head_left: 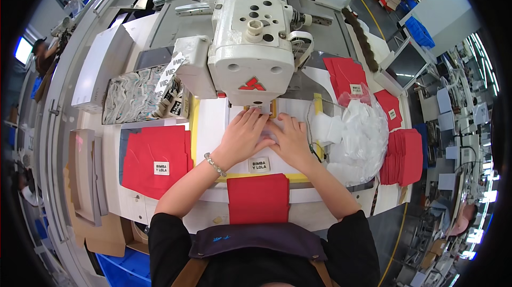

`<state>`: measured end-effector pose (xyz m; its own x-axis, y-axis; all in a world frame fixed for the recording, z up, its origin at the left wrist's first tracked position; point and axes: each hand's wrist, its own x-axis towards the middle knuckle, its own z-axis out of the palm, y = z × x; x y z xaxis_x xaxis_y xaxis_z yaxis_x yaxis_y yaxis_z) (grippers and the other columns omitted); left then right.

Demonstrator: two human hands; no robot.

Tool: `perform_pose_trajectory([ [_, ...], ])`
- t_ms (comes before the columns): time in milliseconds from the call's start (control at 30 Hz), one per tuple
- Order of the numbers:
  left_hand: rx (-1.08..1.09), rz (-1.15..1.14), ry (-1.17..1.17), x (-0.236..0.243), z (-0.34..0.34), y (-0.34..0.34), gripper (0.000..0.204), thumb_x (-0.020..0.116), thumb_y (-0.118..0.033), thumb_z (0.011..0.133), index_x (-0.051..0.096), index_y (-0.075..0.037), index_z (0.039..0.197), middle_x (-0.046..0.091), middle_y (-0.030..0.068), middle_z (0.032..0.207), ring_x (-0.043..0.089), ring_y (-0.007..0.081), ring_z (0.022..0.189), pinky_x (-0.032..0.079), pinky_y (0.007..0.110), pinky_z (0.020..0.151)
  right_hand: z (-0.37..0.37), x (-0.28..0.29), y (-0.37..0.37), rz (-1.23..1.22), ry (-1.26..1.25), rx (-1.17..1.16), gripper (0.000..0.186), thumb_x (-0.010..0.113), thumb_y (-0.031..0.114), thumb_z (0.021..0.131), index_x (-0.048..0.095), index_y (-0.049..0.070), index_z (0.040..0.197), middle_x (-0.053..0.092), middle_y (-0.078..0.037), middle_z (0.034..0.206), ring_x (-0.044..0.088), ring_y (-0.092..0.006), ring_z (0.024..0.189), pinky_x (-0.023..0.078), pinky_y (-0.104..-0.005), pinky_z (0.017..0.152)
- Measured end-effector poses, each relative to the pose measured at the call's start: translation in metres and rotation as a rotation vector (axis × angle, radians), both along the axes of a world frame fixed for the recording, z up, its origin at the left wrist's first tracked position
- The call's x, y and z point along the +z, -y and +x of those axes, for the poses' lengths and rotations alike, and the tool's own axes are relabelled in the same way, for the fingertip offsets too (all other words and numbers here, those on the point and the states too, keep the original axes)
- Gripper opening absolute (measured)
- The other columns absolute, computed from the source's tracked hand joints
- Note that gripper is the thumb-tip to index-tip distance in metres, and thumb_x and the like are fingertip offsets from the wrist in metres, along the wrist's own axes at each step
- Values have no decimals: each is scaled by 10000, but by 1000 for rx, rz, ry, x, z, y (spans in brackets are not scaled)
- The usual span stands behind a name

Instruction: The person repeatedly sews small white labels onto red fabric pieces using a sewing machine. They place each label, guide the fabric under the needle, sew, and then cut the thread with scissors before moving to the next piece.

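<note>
My left hand [244, 135], with a beaded bracelet at the wrist, lies palm down below the head of a white industrial sewing machine [250, 47]. Its fingers stretch toward the needle area. Beside it my right hand [290, 142] rests with fingers spread, thumbs close together. Both press on a white sheet or plate [213, 127] edged with yellow tape; what lies beneath the fingertips is hidden. Just below the hands is a pale square label [260, 165] with dark lettering. Nearer me sits a stack of red fabric pieces [258, 199].
Red pieces with a label on top [146, 153] lie left, below a box of folded label strips [133, 95]. At right are a heap of white pieces [357, 140], more red stacks [402, 156] and a small screen [406, 67]. An open cardboard box [85, 175] stands far left.
</note>
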<state>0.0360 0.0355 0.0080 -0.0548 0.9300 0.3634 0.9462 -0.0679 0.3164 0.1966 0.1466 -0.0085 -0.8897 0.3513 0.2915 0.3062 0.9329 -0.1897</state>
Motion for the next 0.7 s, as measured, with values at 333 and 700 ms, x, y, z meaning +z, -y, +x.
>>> perform_pose_trajectory([
  [333,1,-40,-22,-11,0,-14,703,665,-522,807,502,-1,1250,577,241,1203,575,369,1102,396,459,1039,-1,-7,2,-8,1,-24,581,706,356,768,552,153,1290,482,-103,1222,483,-261,1080,343,-406,843],
  [700,-90,-30,17,-13,-9,-19,677,672,-533,788,524,-16,1198,602,202,1097,584,340,961,438,424,901,3,5,6,-32,11,-38,541,718,319,779,571,147,1271,491,-95,1198,485,-248,1062,345,-398,835],
])
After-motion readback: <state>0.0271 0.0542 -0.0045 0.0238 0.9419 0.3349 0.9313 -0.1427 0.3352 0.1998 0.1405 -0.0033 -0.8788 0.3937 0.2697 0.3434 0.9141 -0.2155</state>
